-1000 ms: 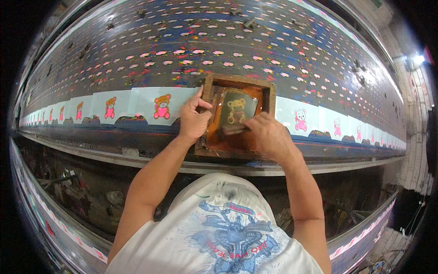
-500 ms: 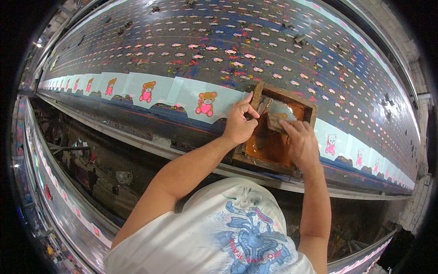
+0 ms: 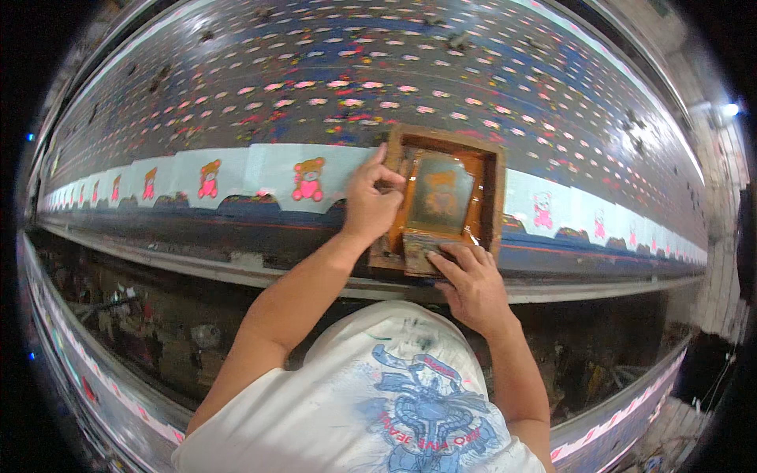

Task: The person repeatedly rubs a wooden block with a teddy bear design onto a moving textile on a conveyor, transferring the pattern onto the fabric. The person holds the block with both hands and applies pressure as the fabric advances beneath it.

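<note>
A wooden screen-printing frame [image 3: 498, 189] lies on a row of pale fabric pieces. Brown-orange ink coats its inside, and a dull bear-shaped image shows through the mesh window [image 3: 439, 193]. My left hand [image 3: 371, 201] grips the frame's left side, its thumb and index finger bent together. At the near end of the frame, my right hand [image 3: 475, 285] is closed on a flat wooden squeegee [image 3: 418, 254], thumb on top. Left of the frame, a fabric piece [image 3: 276, 169] bears a brown bear with a pink heart; right of it, a bear print [image 3: 542, 209] shows pink without brown.
A long dark printing table [image 3: 276, 118] carries many small pink-and-white marks and paint specks. Its near edge is a pale rail [image 3: 236, 260], with a dark, cluttered gap below. Another table with printed pieces [image 3: 102, 386] runs along the lower left.
The squeegee in my right hand has come from the upper part of the frame to its near end, uncovering the mesh window. My left hand stays on the frame; the whole view has shifted.
</note>
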